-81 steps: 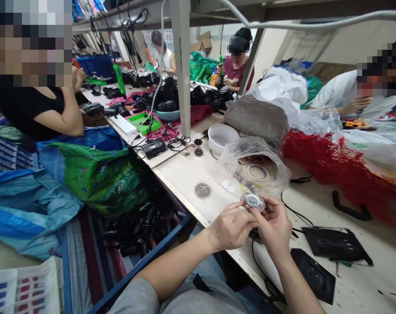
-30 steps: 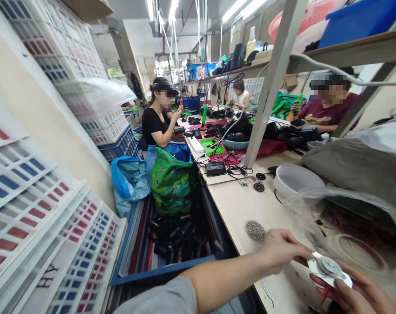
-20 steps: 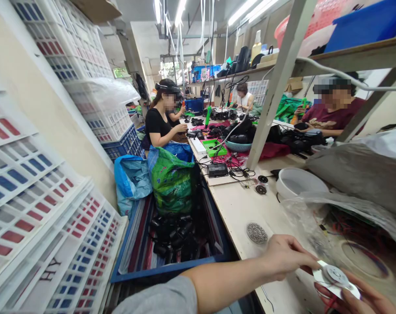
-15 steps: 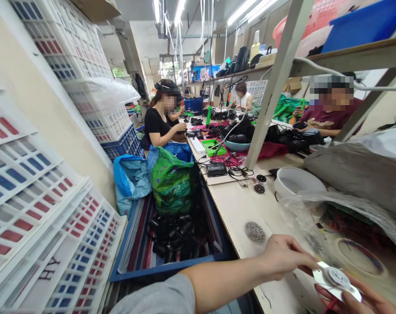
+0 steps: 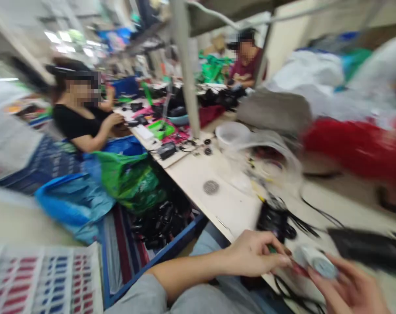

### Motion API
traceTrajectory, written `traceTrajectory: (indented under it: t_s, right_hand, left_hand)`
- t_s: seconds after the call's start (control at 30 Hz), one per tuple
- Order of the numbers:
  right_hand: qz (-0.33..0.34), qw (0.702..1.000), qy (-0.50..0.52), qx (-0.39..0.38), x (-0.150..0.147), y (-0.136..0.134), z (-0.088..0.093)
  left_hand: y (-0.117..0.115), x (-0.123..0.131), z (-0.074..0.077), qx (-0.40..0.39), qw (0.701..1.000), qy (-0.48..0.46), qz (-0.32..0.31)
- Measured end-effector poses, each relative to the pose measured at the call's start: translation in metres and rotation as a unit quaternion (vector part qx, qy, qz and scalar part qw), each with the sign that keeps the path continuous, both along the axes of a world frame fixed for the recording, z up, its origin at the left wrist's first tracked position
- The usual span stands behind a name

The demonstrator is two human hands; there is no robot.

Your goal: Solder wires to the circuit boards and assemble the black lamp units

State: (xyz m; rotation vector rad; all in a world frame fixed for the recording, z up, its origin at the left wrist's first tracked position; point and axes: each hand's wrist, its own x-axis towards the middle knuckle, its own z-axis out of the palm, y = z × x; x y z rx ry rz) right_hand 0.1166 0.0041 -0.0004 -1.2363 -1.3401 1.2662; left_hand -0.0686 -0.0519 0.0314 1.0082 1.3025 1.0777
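The picture is smeared by head motion. At the bottom right both my hands meet over a small round white-and-grey part [image 5: 315, 261]. My left hand [image 5: 255, 254] reaches in from the left with its fingertips pinched at the part's edge. My right hand [image 5: 348, 288] cups the part from below, fingers curled up around it. A black lump with dark wires [image 5: 275, 220] lies on the pale workbench [image 5: 224, 205] just beyond my hands.
A round dish of small metal bits [image 5: 211, 187] sits near the bench edge, a white bowl [image 5: 228, 132] and a clear plastic bag [image 5: 270, 150] farther back. Red stuff [image 5: 351, 148] lies at right. A blue crate of black parts [image 5: 158, 222] stands on the floor. Other people work along the bench.
My head has swung down and to the right, so the bench fills the view and the crate wall at left is gone. Both hands stay on the round part.
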Motion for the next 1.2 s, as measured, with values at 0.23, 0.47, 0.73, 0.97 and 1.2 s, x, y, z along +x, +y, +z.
traceTrajectory:
  t_s: [0.23,0.47,0.73,0.97,1.2]
  right_hand:
    - [-0.14,0.986,-0.085,0.018,0.018,-0.009,-0.004]
    - [-0.044,0.979,-0.186,0.064,0.039,0.013,0.006]
    - [0.062,0.954,-0.275,0.104,0.074,0.036,0.01]
    - [0.121,0.952,-0.254,0.12,0.073,0.045,-0.005]
    - [0.182,0.925,-0.282,0.181,0.071,0.04,0.009]
  left_hand:
    - [0.003,0.022,-0.018,0.227,0.88,0.38,-0.173]
    - [0.019,0.028,-0.013,0.247,0.849,0.429,-0.184]
    - [0.026,0.038,-0.012,0.237,0.847,0.426,-0.213]
    - [0.031,0.044,-0.024,0.257,0.859,0.42,-0.14]
    - [0.034,0.048,-0.028,0.259,0.862,0.417,-0.126]
